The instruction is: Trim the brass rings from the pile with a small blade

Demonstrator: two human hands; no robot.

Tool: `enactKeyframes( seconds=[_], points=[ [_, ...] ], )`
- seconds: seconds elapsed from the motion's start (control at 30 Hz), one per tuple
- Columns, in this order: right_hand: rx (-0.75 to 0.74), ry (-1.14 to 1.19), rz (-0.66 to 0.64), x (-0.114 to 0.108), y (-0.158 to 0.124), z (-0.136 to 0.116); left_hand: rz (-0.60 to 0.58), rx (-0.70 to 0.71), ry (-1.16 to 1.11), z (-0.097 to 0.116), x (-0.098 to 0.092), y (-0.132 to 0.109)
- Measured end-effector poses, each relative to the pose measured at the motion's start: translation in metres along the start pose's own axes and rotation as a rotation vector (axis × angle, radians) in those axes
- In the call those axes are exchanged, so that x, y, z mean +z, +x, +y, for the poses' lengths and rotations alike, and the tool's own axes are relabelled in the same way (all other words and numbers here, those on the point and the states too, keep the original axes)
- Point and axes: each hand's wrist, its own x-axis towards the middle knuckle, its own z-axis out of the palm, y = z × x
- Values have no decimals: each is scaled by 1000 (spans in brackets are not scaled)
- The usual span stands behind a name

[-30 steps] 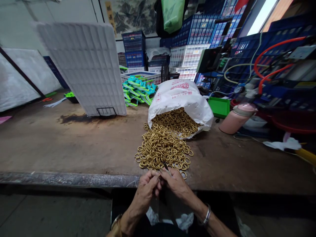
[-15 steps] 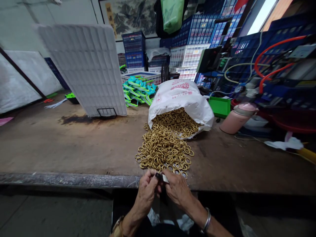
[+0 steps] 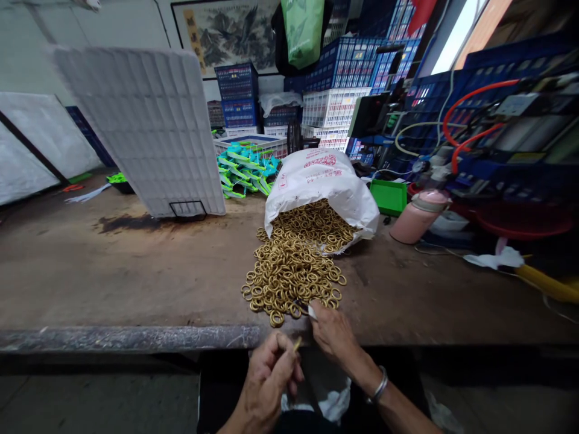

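Observation:
A loose pile of gold-coloured rings [image 3: 289, 271] lies on the wooden table, spilling from the mouth of a white woven sack [image 3: 316, 175]. My left hand [image 3: 271, 377] is closed just off the table's front edge, pinching one gold ring [image 3: 297, 344] between thumb and finger. At the near right side of the pile is my right hand [image 3: 335, 334], closed on a small black-and-white tool [image 3: 312, 311]. Its white part shows at my fingertips and a dark tip reaches among the rings; its exact kind is unclear. A metal bangle circles my right wrist.
A white ribbed panel [image 3: 145, 132] stands upright on a wire stand at the left. Behind the sack lie green and teal plastic pieces [image 3: 244, 172]. To the right are a green tray [image 3: 389, 197] and a pink bottle [image 3: 418, 217]. Stacked crates [image 3: 335, 111] fill the back.
My hands were together at the table edge, with the black-and-white tool between them. Now they are apart: the right has moved forward to the rings, the left back with a ring showing.

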Motion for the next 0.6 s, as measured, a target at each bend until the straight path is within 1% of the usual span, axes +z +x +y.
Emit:
enactKeyframes(
  seconds=[0.03, 0.07, 0.17, 0.27, 0.33, 0.37, 0.47, 0.53, 0.6],
  points=[
    [10, -7, 21, -3, 1, 5, -33, -17, -38, 3, 1, -2],
    [6, -7, 49, -6, 3, 10, -41, -25, -95, 4, 1, -3],
    [-34, 5, 98, -8, 5, 18, 26, -51, -285, -1, -3, 5],
    [-40, -6, 83, 0, 6, 15, 93, -104, -401, -9, -7, 15],
    [-22, -28, 81, 7, 6, 9, 121, -149, -440, -10, -10, 17],
    [1, -48, 74, 11, 6, 5, 127, -194, -455, -10, -11, 16],
    [35, -89, 123, 20, 7, -1, 153, -304, -477, -7, -21, 18],
    [0, -93, 153, 24, 8, -1, 193, -389, -454, -10, -31, 26],
    [-47, -116, 200, 25, 10, 2, 227, -475, -413, -18, -38, 38]
  ],
)
